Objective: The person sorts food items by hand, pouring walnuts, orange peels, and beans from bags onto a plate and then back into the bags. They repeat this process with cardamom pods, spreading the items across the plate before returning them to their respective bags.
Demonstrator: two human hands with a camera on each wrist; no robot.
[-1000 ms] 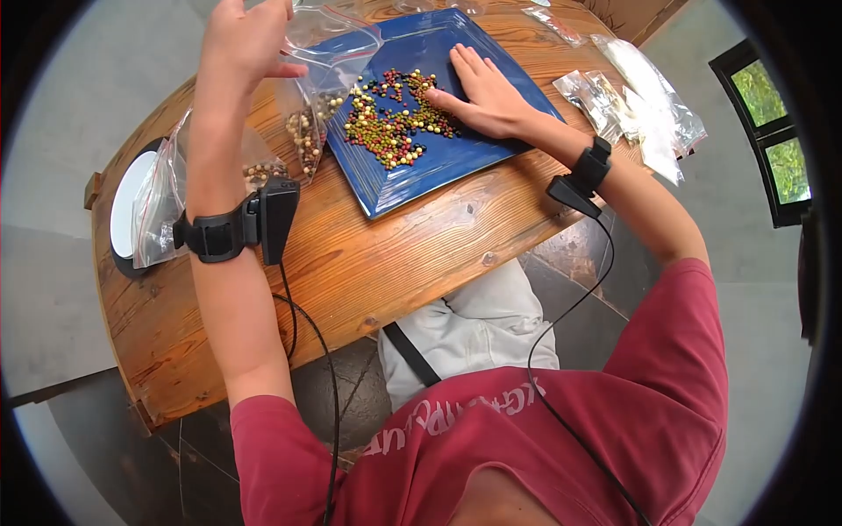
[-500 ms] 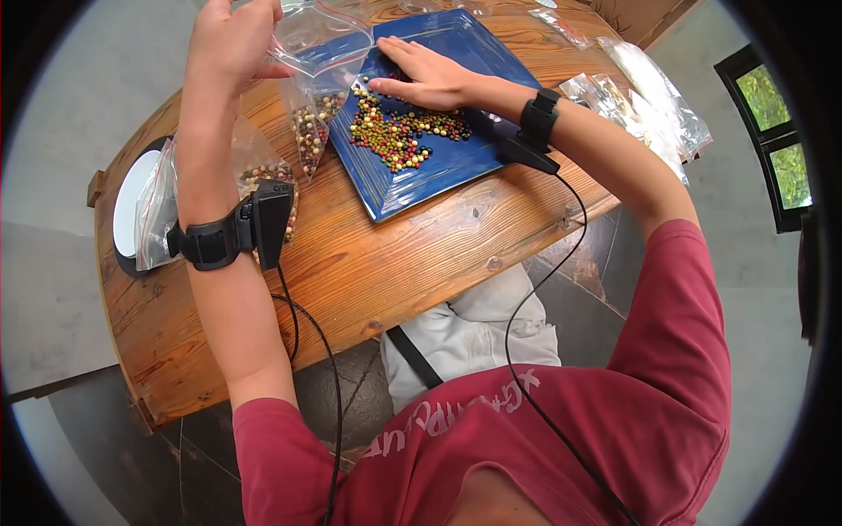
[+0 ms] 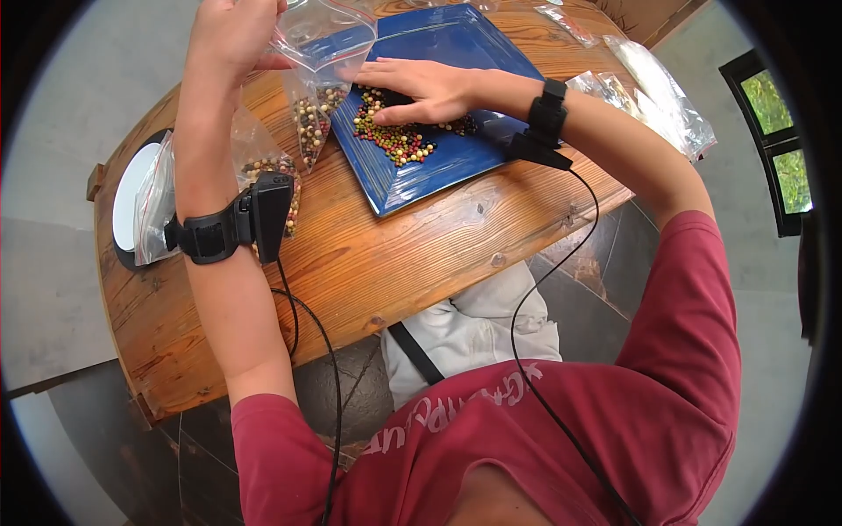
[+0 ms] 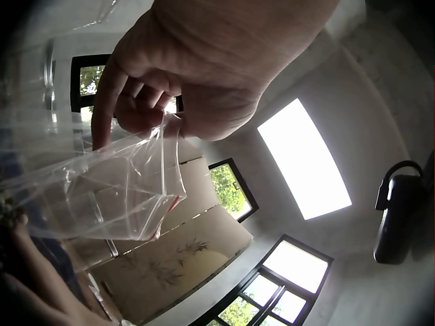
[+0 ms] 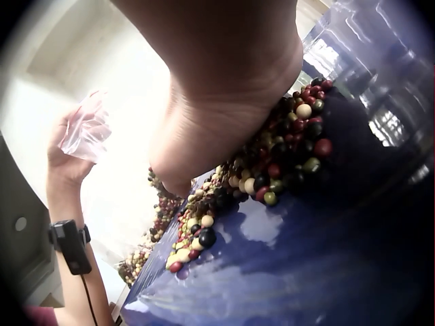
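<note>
Mixed red, green, cream and black beads [image 3: 399,145] lie on a square blue plate [image 3: 491,66]. Over them the right hand [image 3: 425,90] lies palm down, fingers extended toward the plate's left edge; in the right wrist view beads [image 5: 275,170] crowd against that hand [image 5: 217,122]. The left hand [image 3: 232,35] pinches the rim of a clear zip bag [image 3: 329,44] at the plate's left side. Its mouth gapes toward the plate, and beads fill its lower part. In the left wrist view the left hand [image 4: 197,75] has fingers curled at the bag's edge [image 4: 129,183].
A second bag of beads [image 3: 272,167] lies on the wooden table [image 3: 351,272], left of the plate. Beyond it is a round white object [image 3: 132,202] with a dark rim. Several clear packets [image 3: 658,96] lie at the right. Cables hang from both wrist cameras.
The right hand has swept left across the plate, covering the upper beads and coming up to the bag's side. The left hand has shifted slightly left and still grips the bag.
</note>
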